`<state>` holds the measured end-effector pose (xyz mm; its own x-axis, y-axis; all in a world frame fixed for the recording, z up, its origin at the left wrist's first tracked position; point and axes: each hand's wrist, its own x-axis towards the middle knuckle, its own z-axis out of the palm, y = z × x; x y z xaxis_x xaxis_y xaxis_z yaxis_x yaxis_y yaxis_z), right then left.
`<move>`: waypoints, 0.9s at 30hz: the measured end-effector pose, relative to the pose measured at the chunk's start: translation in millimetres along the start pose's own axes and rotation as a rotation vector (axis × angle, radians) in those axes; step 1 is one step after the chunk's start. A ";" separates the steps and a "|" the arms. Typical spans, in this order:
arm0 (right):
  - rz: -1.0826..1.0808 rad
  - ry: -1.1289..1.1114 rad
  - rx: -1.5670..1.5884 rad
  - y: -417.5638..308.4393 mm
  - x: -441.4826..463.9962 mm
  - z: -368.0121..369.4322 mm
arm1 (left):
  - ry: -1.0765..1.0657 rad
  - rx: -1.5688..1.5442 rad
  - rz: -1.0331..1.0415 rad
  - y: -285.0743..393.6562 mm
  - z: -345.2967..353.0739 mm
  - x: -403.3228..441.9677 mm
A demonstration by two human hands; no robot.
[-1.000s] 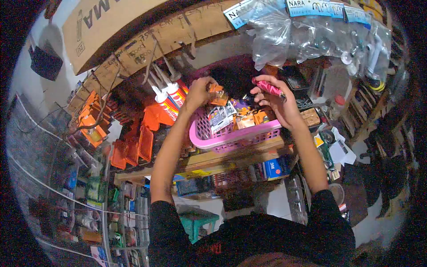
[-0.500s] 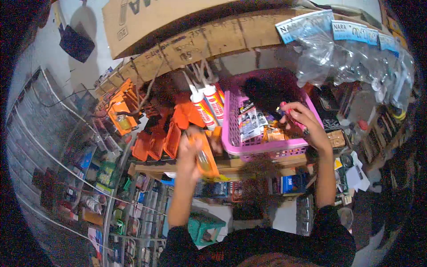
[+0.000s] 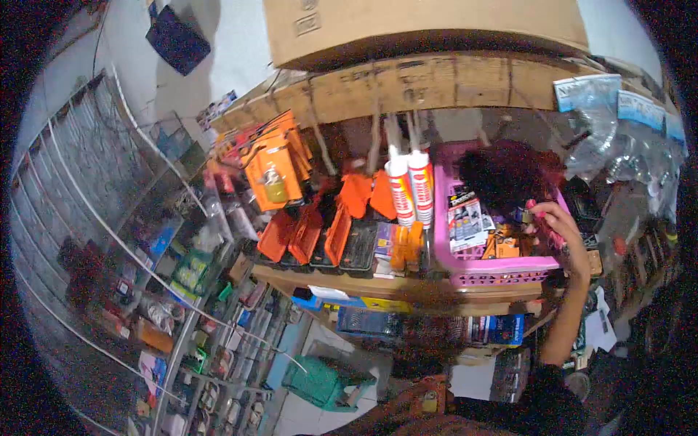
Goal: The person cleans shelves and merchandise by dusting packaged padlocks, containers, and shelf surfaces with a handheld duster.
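The right hand [image 3: 560, 224] is hovering over the right side of the pink basket [image 3: 502, 267], its fingers curling around a small pink roll [image 3: 531, 204]. An orange pack [image 3: 430, 398] is showing near the body; I cannot make out the left hand or its fingers. Two tubes [image 3: 419, 185] are standing just beside the basket's left side, while hanging bags [image 3: 592, 109] are crowding its right.

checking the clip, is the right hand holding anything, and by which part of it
The right hand holds a pink item but covers most of it; exactly which part is gripped cannot be told.
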<state>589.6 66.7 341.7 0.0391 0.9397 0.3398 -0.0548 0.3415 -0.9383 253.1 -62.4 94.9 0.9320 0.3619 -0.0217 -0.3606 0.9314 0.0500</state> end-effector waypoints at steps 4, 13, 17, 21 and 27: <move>0.025 0.054 -0.084 -4.8 -0.3 3.0 | -0.043 -0.040 -0.001 0.9 -6.6 -16.4; 0.011 0.030 -0.264 -7.3 -3.2 8.4 | -0.006 -0.186 0.183 32.5 6.2 -56.2; -0.119 0.121 -0.479 4.1 -13.7 -6.7 | -0.032 -0.083 0.317 57.3 -4.7 -82.4; -0.453 0.277 -0.707 63.7 -32.2 -28.5 | 0.266 -0.020 0.365 71.3 -63.2 -87.7; -0.037 0.171 -0.049 49.7 -118.8 135.0 | 0.147 -0.083 0.419 97.4 -177.0 -78.5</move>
<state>447.6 -25.5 263.5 0.2091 0.9084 0.3621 -0.0018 0.3706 -0.9288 138.0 6.8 -75.3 0.6915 0.7046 -0.1592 -0.7132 0.7009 0.0042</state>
